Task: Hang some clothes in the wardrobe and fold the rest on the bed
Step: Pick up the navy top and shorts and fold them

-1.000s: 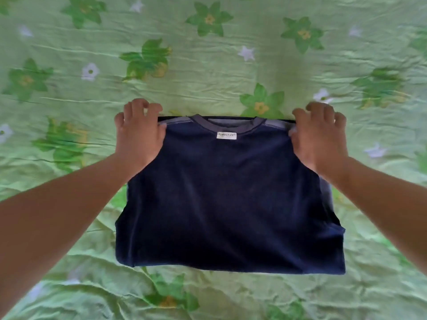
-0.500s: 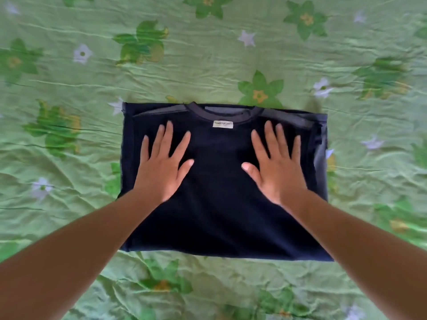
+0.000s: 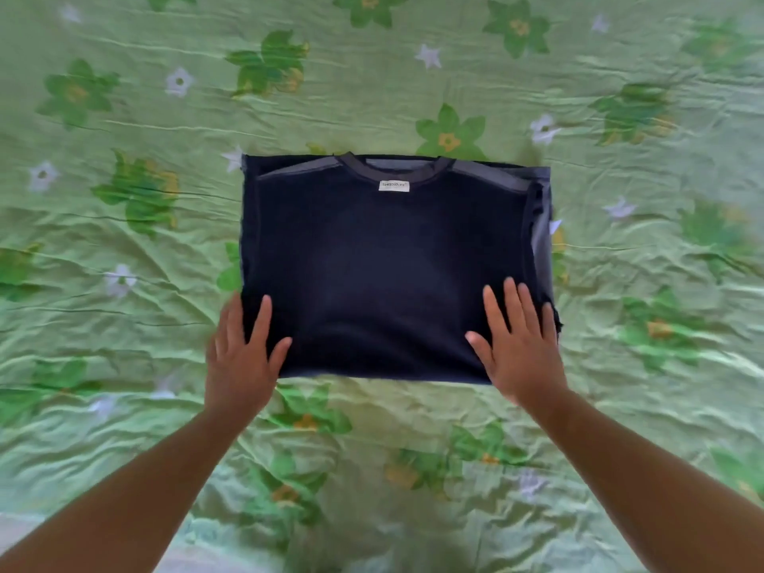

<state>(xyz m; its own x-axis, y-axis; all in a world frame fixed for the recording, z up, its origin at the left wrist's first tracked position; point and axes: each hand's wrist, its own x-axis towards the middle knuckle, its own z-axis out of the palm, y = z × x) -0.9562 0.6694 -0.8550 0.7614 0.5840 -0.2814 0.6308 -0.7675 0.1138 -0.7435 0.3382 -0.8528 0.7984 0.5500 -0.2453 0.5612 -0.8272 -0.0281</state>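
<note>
view: head camera looking down on the bed; both forearms enter from the lower corners of the frame.
bed [image 3: 364, 88]: covered by a wrinkled light green sheet printed with green and white flowers; the sheet fills the whole frame.
t-shirt [image 3: 384, 275]: dark navy, folded into a rectangle, lying flat on the bed at the centre of the frame.
t-shirt orientation: neckline toward the top of the frame, folded lower edge toward the bottom.
collar [image 3: 392, 170]: ribbed grey band at the upper centre of the garment.
label [image 3: 394, 186]: small white tag just below the collar; the print is too small to read.
grey trim: lighter bands run outward from both sides of the collar; a grey strip of folded fabric shows along the right edge.
left hand [image 3: 239, 357]: palm down at the lower left corner of the t-shirt.
left fingers [image 3: 261, 320]: straight and spread; the thumb and the finger next to it lie on the dark fabric, and the outer ones lie at or past the left edge; nothing is gripped.
right hand [image 3: 521, 349]: palm down at the lower right corner of the t-shirt.
right fingers [image 3: 494, 312]: straight, slightly spread, pointing toward the top of the frame; they rest on the fabric and grip nothing.
hand spacing: well apart, one at each lower corner, with bare fabric between them.
image quality: both hands are slightly blurred; how firmly they press cannot be told.
</note>
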